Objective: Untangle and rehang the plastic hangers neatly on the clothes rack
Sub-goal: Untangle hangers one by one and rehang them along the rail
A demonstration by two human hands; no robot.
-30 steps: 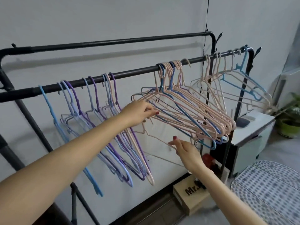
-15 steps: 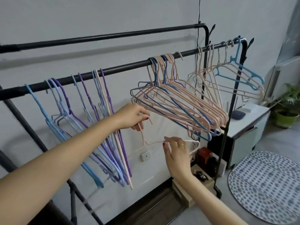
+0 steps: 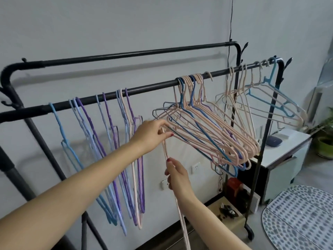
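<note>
A black clothes rack (image 3: 147, 87) carries three groups of plastic hangers. Blue and purple ones (image 3: 111, 141) hang straight at the left. A tangled pink and blue bunch (image 3: 207, 130) leans in the middle. Pink hangers and a blue one (image 3: 261, 98) sit at the right end. My left hand (image 3: 153, 134) pinches the top of a loose pink hanger (image 3: 182, 219) beside the tangled bunch. My right hand (image 3: 177, 175) grips that same hanger lower down; it hangs edge-on toward the floor, off the bar.
A second black bar (image 3: 126, 55) runs behind, close to the white wall. Under the rack's right end stand a cardboard box (image 3: 223, 213) and a red item (image 3: 234, 186). A white cabinet (image 3: 284, 159), a potted plant (image 3: 326, 143) and a dotted mat (image 3: 299, 219) lie to the right.
The pink hanger has come free of the middle bunch and turned from lying sideways to hanging vertically. My right hand slid lower along it; my left hand stays at its top.
</note>
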